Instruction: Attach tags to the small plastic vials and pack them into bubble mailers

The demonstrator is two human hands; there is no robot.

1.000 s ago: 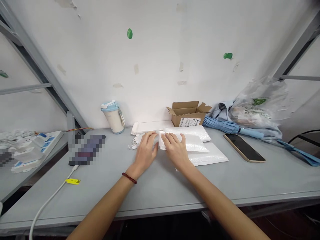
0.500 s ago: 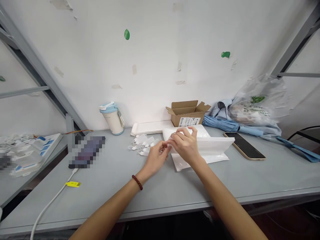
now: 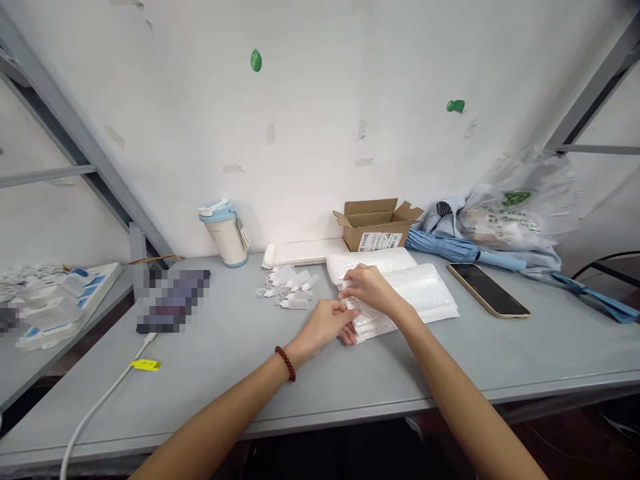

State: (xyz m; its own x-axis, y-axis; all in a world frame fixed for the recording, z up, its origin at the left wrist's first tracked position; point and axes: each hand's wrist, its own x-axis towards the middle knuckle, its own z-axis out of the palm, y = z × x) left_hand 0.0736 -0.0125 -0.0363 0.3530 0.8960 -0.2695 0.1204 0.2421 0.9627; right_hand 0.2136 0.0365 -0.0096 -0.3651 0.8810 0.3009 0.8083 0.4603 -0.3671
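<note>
A stack of white plastic bubble bags lies on the grey table in front of me. My left hand pinches the near left corner of the stack, thumb on top and fingers at its edge. Just above it, my right hand is bent over the left side of the bags with its fingertips pressed on them. Left of the hands lies a small heap of white tags with string loops. Behind the bags is a flat white tray-like piece.
An open cardboard box stands by the wall, right of a cream and blue cup. To the right lie a phone, a folded blue umbrella and a clear plastic bag. A blurred-out device with a white cable is at left.
The raised upper bag has come down flat onto the stack. My left hand has moved right and down to the stack's corner, and my right hand is slightly lower.
</note>
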